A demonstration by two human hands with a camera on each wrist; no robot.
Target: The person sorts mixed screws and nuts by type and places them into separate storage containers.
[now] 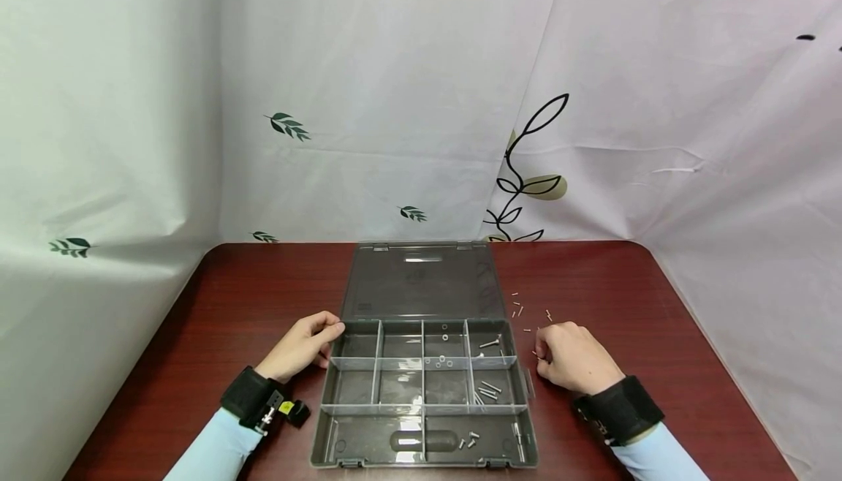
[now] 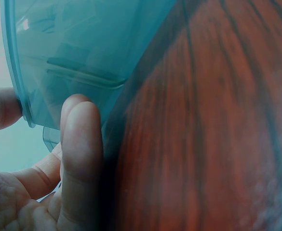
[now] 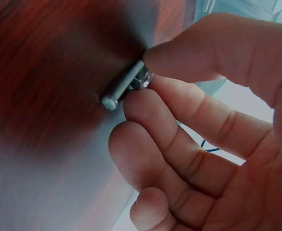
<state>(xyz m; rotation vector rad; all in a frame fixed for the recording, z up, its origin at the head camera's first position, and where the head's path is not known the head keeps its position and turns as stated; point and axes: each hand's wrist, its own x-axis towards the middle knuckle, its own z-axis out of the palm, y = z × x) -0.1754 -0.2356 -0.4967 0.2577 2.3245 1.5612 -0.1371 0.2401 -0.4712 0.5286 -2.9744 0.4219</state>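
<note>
Right grip seems to be pinching a small metal screw between thumb and fingertips, low over the tabletop; the screw lies just below the tip of the thumb, its head pointing away from the palm. Another shiny bit shows behind the shank, too blurred to name. Loose screws are scattered just beyond this grip, with a divided box just beside it on its left.

By the look of it, the screw should be very light and quite rigid, with no risk of crushing. Its smooth, thin shank would probably roll or slip under a flat fingertip, so the best hold is likely crosswise at mid-shank, or just under the head, where the wider rim stops it sliding through.

Left grip holds the far left part of the box, thumb at the rim and fingers against the outer wall. The open lid lies beyond and to the right of it. The box looks like thin, stiff plastic, fairly light for its width and apt to slide if nudged; its side wall offers a steady hold, while the lid would probably swing if lifted.
</note>
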